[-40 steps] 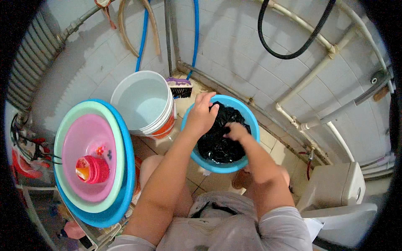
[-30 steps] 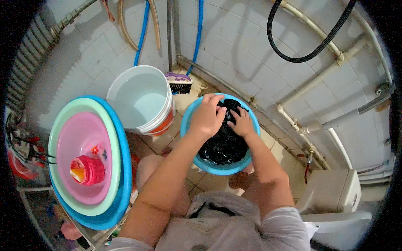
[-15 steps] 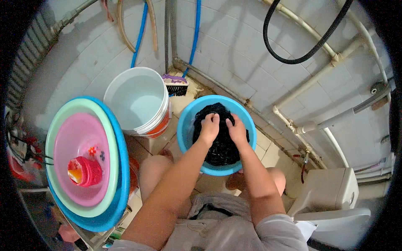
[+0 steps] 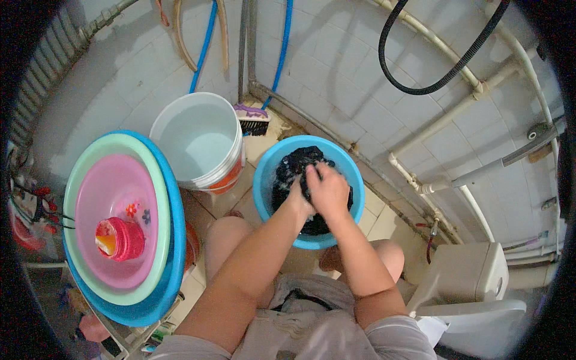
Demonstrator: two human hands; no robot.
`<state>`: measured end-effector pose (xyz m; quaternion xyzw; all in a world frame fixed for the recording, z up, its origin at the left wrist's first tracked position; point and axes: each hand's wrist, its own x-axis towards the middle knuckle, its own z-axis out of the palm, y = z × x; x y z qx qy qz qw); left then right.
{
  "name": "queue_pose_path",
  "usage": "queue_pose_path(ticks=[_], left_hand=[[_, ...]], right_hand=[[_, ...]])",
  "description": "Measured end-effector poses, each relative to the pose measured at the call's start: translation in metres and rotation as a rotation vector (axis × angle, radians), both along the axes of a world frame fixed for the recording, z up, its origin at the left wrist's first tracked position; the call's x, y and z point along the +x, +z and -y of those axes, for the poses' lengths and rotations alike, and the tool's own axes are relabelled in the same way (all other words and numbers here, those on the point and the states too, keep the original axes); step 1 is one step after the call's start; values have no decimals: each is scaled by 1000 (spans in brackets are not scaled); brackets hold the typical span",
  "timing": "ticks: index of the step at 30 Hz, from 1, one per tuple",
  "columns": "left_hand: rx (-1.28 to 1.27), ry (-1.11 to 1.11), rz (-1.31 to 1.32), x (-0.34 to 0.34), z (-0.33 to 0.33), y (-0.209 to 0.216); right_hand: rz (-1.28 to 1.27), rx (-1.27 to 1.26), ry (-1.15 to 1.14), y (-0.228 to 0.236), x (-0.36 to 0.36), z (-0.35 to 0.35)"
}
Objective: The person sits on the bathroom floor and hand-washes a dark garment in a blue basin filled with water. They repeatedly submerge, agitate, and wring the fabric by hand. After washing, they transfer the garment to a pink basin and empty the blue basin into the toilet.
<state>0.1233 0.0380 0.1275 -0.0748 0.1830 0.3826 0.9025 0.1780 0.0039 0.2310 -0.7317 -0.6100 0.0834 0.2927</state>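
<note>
A wet black cloth (image 4: 289, 171) with whitish suds on it lies bunched in a light blue basin (image 4: 262, 207) on the floor between my knees. My left hand (image 4: 300, 197) is sunk into the cloth on its left side, closed on a fold, with part of its fingers hidden. Curled over from the right, my right hand (image 4: 327, 187) is closed on the same cloth and presses close against the left. Both forearms reach in from the lower edge.
Beyond the basin to the left stands a white bucket (image 4: 231, 147) of water, with a purple-topped brush (image 4: 254, 120) beside it. Stacked blue, green and pink basins (image 4: 90, 198) hold a red jar (image 4: 123, 239). A toilet (image 4: 462, 273) is at right; a black hose (image 4: 420, 90) hangs above.
My hands have come together and lower, the right now curling over beside the left. White suds show on the black cloth, which has shifted under them.
</note>
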Motion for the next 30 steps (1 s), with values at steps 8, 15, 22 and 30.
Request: queue_pose_path(ticks=[8,15,22,30], left_hand=[[84,-93,-977,-8,-22,9],[256,-41,-840,-17,-20,15],[183,-165,-916,-8,-1,13],[254,-240,-450,-34,3,65]], right_hand=[[-87,-248,-370,-128,93,-50],[147,-470,84,-186,80,-9],[-513,-354,-34,-134,86,-25],[-186,54,299,15,-16,54]])
